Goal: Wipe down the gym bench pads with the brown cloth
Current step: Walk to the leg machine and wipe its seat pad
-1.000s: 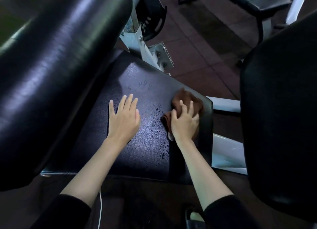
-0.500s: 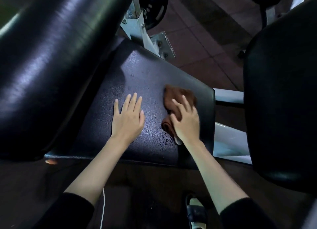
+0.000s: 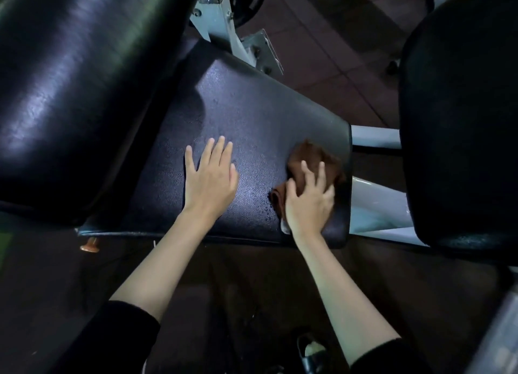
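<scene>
The brown cloth [image 3: 308, 156] sits bunched on the near right corner of the black seat pad [image 3: 252, 113], close to its right edge. The right hand [image 3: 309, 205] lies on top of it with fingers spread and only slightly bent, pressing it down rather than clutching it. The left hand [image 3: 210, 180] is flat and open on the pad to the left, apart from the cloth and holding nothing; it looks like a brace. Water beads [image 3: 260, 208] sit on the grained surface just left of the cloth.

The cloth looks soft, light and limp, so I'd expect it to fold and roll under the palm if pushed from one edge. Pressing through its middle with a broad, flat hand should keep it spread and soaking. The pad seems firm with a little give, and slick where wet, so the cloth should glide easily. A loose end trails by the wrist and may drag.

The big back pad [image 3: 84, 79] on the left and another pad [image 3: 462, 121] on the right stand close by; I can't tell whether they have been wiped.
</scene>
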A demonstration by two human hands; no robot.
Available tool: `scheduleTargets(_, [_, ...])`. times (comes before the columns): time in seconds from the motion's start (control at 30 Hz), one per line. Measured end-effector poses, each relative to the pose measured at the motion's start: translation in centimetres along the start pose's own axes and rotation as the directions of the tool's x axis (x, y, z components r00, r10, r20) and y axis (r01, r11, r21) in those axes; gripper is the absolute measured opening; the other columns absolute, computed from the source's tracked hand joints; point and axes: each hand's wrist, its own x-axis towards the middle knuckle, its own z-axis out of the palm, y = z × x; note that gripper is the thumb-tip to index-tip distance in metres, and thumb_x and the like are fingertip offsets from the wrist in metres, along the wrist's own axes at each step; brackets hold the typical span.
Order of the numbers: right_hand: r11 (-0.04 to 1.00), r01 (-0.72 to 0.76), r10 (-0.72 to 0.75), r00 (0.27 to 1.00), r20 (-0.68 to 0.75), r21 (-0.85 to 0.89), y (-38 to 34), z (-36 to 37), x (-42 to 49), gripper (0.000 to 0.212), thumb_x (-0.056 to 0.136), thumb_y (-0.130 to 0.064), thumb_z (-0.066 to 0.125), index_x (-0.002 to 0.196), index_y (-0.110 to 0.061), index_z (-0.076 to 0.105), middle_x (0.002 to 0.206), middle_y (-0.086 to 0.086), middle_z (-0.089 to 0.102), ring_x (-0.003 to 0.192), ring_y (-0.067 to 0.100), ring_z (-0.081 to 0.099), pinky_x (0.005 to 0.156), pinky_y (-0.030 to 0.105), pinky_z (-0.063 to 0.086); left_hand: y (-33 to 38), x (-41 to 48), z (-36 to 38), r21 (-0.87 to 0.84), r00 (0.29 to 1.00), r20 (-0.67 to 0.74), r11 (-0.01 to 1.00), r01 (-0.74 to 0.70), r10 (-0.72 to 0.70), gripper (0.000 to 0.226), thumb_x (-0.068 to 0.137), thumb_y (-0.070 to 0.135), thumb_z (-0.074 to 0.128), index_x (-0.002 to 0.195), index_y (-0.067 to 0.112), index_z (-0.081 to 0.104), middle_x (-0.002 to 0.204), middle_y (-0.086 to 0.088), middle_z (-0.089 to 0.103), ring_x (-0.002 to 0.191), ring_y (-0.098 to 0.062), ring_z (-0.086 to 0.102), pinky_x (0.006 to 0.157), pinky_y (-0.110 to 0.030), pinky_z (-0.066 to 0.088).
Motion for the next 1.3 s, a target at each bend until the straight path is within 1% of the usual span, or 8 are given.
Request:
scheduleTargets(0.37, [0.806,0.591,-0.589,0.791,0.165,0.041,1.9,-1.1,-4.4,0.056,0.081,-0.041,0.056,0.136,-0.035,0.051,0.153,-0.004,0.035,0.132,0.035,0.040,0.108,0.047,0.035,0.8,-3.9,0.0,-0.001,0.997,-0.083,1.000,-0.012,0.012,0.051,0.094,0.025,0.028,0.139,0.009,0.044,0.146,-0.008,0.042,0.137,-0.022,0.035,0.111,-0.056,0.017])
scheduleTargets(0.57, [0.899,0.434,-0.436,0.899,0.038,0.055,8.7,-3.1,-1.9,0.055,0.076,-0.035,0.054,0.131,-0.028,0.057,0.149,-0.001,0.041,0.123,0.033,0.048,0.104,0.044,0.039,2.6,-5.3,1.6,0.033,0.995,-0.044,0.996,-0.088,0.089,0.049,0.094,0.026,0.030,0.136,0.009,0.048,0.142,-0.008,0.048,0.133,-0.022,0.043,0.110,-0.053,0.024])
scheduleTargets(0.67, [0.981,0.150,-0.150,0.989,-0.010,0.119,9.9,-3.3,-1.6,0.054,0.079,-0.040,0.047,0.132,-0.031,0.055,0.152,-0.003,0.037,0.123,0.034,0.046,0.104,0.037,0.035,2.7,-5.3,1.8,0.046,0.995,-0.035,0.995,-0.087,0.089,0.050,0.095,0.027,0.029,0.137,0.009,0.046,0.143,-0.008,0.047,0.133,-0.022,0.043,0.109,-0.052,0.026])
scheduleTargets(0.77, [0.993,-0.045,0.052,0.997,-0.063,0.111,7.9,-2.5,-2.5,0.052,0.081,-0.044,0.045,0.131,-0.033,0.055,0.151,0.000,0.038,0.120,0.042,0.047,0.104,0.049,0.040,2.9,-5.3,1.8,0.049,0.997,-0.021,0.996,-0.076,0.077,0.051,0.094,0.027,0.027,0.139,0.008,0.044,0.144,-0.008,0.045,0.134,-0.022,0.041,0.110,-0.052,0.025])
scheduleTargets(0.9, [0.982,0.186,-0.185,0.983,-0.012,0.041,6.0,-2.4,-5.2,0.053,0.081,-0.043,0.049,0.133,-0.031,0.056,0.151,-0.001,0.038,0.124,0.037,0.045,0.107,0.045,0.037,3.2,-5.3,1.8,0.045,0.998,-0.039,0.998,-0.047,0.048,0.051,0.093,0.027,0.029,0.137,0.009,0.047,0.143,-0.008,0.047,0.133,-0.023,0.042,0.109,-0.053,0.023])
scheduleTargets(1.07, [0.809,0.586,-0.586,0.795,0.159,0.052,9.3,-3.6,-2.8,0.053,0.078,-0.034,0.061,0.131,-0.028,0.058,0.150,0.001,0.039,0.131,0.033,0.042,0.109,0.046,0.035,4.6,-5.3,1.9,0.060,0.993,-0.037,0.992,-0.113,0.116,0.050,0.093,0.029,0.031,0.137,0.011,0.046,0.145,-0.009,0.044,0.135,-0.023,0.040,0.110,-0.059,0.017])
scheduleTargets(1.17, [0.780,0.621,-0.621,0.755,0.211,0.076,10.2,-4.0,0.0,0.053,0.078,-0.033,0.059,0.130,-0.028,0.058,0.151,0.000,0.039,0.132,0.032,0.041,0.110,0.049,0.033,5.9,-5.2,2.3,0.059,0.986,-0.040,0.985,-0.161,0.164,0.051,0.092,0.030,0.031,0.137,0.012,0.048,0.144,-0.008,0.046,0.133,-0.022,0.042,0.109,-0.059,0.021])
scheduleTargets(1.3, [0.867,0.488,-0.498,0.849,0.176,0.096,10.4,-3.9,2.2,0.054,0.078,-0.034,0.053,0.132,-0.027,0.055,0.152,0.000,0.037,0.135,0.030,0.037,0.111,0.047,0.033,6.8,-4.9,2.7,0.053,0.986,-0.029,0.986,-0.160,0.162,0.050,0.092,0.031,0.031,0.135,0.013,0.050,0.143,-0.008,0.047,0.132,-0.022,0.043,0.109,-0.057,0.022])
